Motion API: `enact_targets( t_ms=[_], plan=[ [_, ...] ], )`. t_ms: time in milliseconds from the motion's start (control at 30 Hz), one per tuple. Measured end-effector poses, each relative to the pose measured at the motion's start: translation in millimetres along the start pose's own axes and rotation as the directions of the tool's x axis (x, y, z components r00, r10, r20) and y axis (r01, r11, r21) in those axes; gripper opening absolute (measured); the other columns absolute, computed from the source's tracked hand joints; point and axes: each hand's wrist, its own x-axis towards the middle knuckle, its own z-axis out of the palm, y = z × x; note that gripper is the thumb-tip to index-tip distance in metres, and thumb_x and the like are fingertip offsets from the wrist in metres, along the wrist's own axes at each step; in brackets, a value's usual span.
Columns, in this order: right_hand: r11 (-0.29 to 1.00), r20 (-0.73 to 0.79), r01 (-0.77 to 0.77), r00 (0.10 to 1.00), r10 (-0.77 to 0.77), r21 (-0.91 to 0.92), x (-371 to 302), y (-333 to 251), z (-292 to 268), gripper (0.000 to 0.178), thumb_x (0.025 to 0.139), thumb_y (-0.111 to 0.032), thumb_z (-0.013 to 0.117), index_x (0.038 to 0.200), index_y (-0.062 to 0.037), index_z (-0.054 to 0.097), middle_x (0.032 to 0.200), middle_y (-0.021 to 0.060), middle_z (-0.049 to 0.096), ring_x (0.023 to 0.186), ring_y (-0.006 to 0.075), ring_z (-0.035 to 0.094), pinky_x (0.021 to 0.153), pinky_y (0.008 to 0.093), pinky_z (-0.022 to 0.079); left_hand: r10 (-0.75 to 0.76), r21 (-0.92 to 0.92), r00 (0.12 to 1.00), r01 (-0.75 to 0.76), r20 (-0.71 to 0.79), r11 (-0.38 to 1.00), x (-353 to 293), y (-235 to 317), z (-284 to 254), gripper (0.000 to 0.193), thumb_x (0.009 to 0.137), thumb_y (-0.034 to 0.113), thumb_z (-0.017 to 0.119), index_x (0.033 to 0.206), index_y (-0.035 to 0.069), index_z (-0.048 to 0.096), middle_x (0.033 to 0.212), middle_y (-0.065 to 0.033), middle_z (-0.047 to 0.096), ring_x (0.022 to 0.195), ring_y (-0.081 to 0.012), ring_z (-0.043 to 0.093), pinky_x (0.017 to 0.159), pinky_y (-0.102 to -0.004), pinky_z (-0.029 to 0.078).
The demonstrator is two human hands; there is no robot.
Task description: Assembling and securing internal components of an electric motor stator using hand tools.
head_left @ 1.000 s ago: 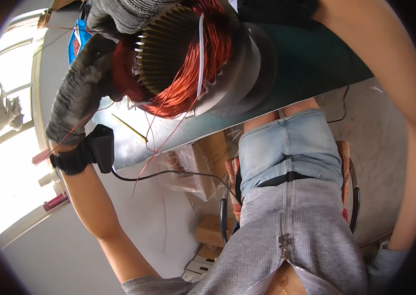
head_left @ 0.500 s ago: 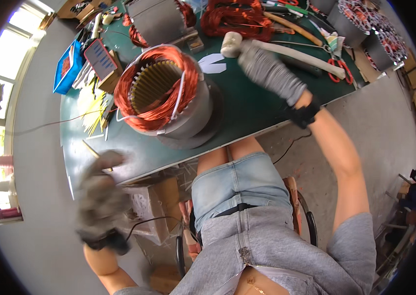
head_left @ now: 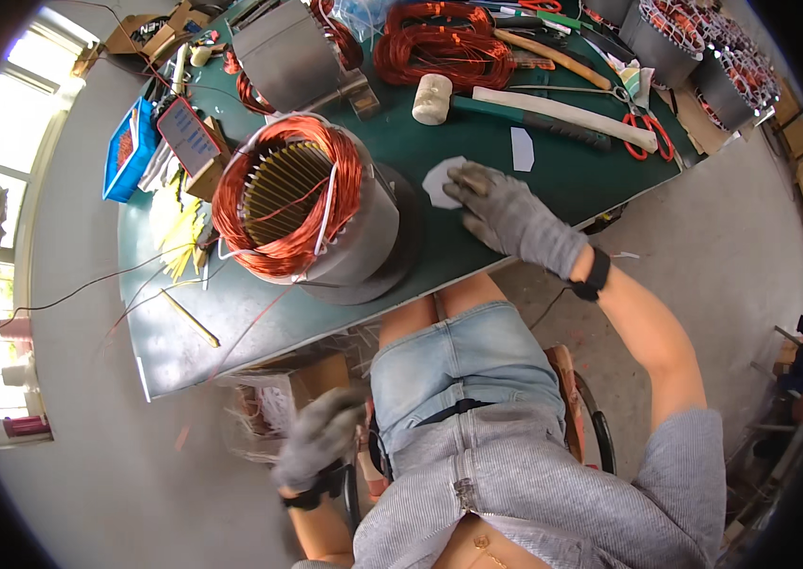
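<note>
A grey steel motor stator [head_left: 363, 232] wound with copper wire [head_left: 230, 204] stands on the green table [head_left: 477, 261]. My gloved right hand [head_left: 515, 223] lies on the table right of the stator, its fingertips pinching the edge of a small white paper piece [head_left: 436, 180]. My gloved left hand [head_left: 321, 436] hangs blurred below the table's near edge, over my lap, fingers loosely apart and holding nothing. It is next to a cardboard box [head_left: 264, 398] of scraps.
A second white paper piece [head_left: 522, 149], a white-headed mallet [head_left: 432, 99], a long pale stick [head_left: 563, 116], red-handled scissors [head_left: 648, 128], copper coils [head_left: 444, 52] and more stators [head_left: 705, 57] lie at the back. Yellow strips [head_left: 178, 223] and a blue box [head_left: 128, 152] lie left.
My left hand left the stator and dropped below the table edge. My right hand drew back from near the mallet to the white paper piece.
</note>
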Motion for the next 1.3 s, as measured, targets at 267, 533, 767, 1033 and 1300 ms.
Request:
enact_targets(
  t_ms=[267, 533, 767, 1033, 1300],
  plan=[
    [0.996, -0.131, 0.027, 0.991, -0.038, -0.088, -71, -14, -4, 0.046, 0.077, -0.026, 0.071, 0.12, -0.0167, 0.06, 0.13, 0.0064, 0.052, 0.122, 0.0272, 0.046, 0.097, 0.0406, 0.045, 0.779, 0.734, 0.626, -0.543, 0.03, 0.408, 178, 22, 87, 0.057, 0.081, 0.025, 0.068, 0.13, 0.002, 0.049, 0.137, -0.0185, 0.049, 0.127, -0.0373, 0.045, 0.106, -0.0497, 0.035],
    [0.933, -0.357, -0.058, 0.914, 0.192, 0.355, -101, -20, -15, 0.025, 0.076, -0.004, 0.065, 0.101, -0.0091, 0.061, 0.098, 0.0124, 0.062, 0.09, 0.0349, 0.061, 0.081, 0.0405, 0.051, 0.798, 0.95, 0.598, -0.286, 0.077, 0.123, 199, 3, 103, 0.055, 0.068, 0.029, 0.075, 0.117, 0.008, 0.059, 0.103, -0.0096, 0.055, 0.103, -0.0284, 0.054, 0.1, -0.0482, 0.042],
    [0.88, -0.339, -0.113, 0.894, 0.293, 0.461, -61, -42, -48, 0.035, 0.077, 0.007, 0.052, 0.108, -0.0046, 0.064, 0.108, 0.019, 0.059, 0.109, 0.0355, 0.055, 0.094, 0.0383, 0.046, 0.83, 0.732, 0.474, -0.446, -0.295, 0.515, 116, -38, 57, 0.024, 0.074, -0.001, 0.068, 0.096, 0.008, 0.062, 0.094, -0.0107, 0.061, 0.084, -0.0318, 0.062, 0.07, -0.0423, 0.052],
    [0.808, -0.355, 0.158, 0.932, 0.068, 0.568, -2, -89, -85, 0.022, 0.068, -0.006, 0.073, 0.086, -0.0183, 0.074, 0.127, 0.0054, 0.056, 0.129, 0.0229, 0.041, 0.107, 0.0376, 0.032, 0.29, -0.291, 0.576, -0.709, -0.764, 0.643, 142, 14, -103, 0.029, 0.098, 0.021, 0.054, 0.12, 0.006, 0.044, 0.109, -0.017, 0.064, 0.1, -0.0261, 0.064, 0.091, -0.0422, 0.052],
    [0.463, -0.539, 0.423, 0.829, 0.151, 0.779, 52, -136, -39, 0.015, 0.08, -0.01, 0.073, 0.094, -0.0157, 0.072, 0.127, 0.0038, 0.054, 0.125, 0.0184, 0.044, 0.103, 0.0342, 0.036, 0.384, -0.396, 0.538, -0.831, -0.751, 0.39, 212, 18, -60, 0.039, 0.096, 0.02, 0.053, 0.131, 0.008, 0.04, 0.108, -0.0051, 0.06, 0.095, -0.0187, 0.06, 0.088, -0.0346, 0.05]
  ],
)
